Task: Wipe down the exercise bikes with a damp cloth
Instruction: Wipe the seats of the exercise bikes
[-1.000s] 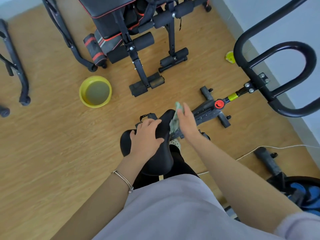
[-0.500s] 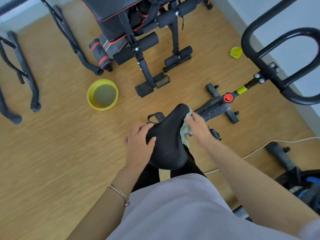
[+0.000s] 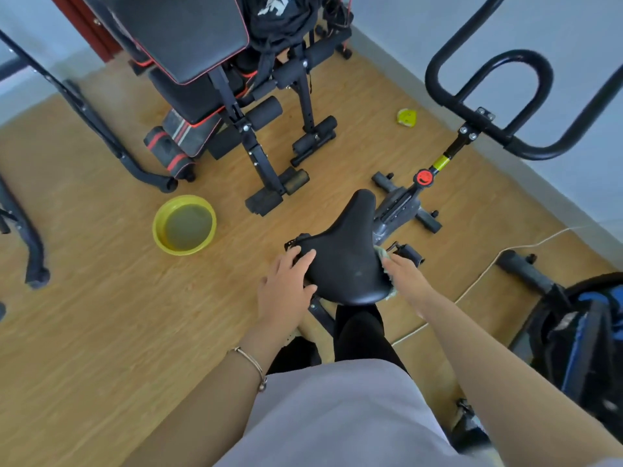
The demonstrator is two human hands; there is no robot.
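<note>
Cloth pressed to the right edge of the bike saddle

The pale green cloth (image 3: pixel 384 261) sits against the black saddle (image 3: pixel 347 261), under the right hand (image 3: pixel 406 276), whose fingers curl onto it. The left hand (image 3: pixel 285 291) rests open on the saddle's left side, fingers spread; a yellow basin (image 3: pixel 158 230) stands on the floor nearby.

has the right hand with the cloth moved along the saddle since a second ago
Yes. The right hand with the cloth has slid back from the narrow nose of the saddle to its wide rear edge, toward the person.
</note>
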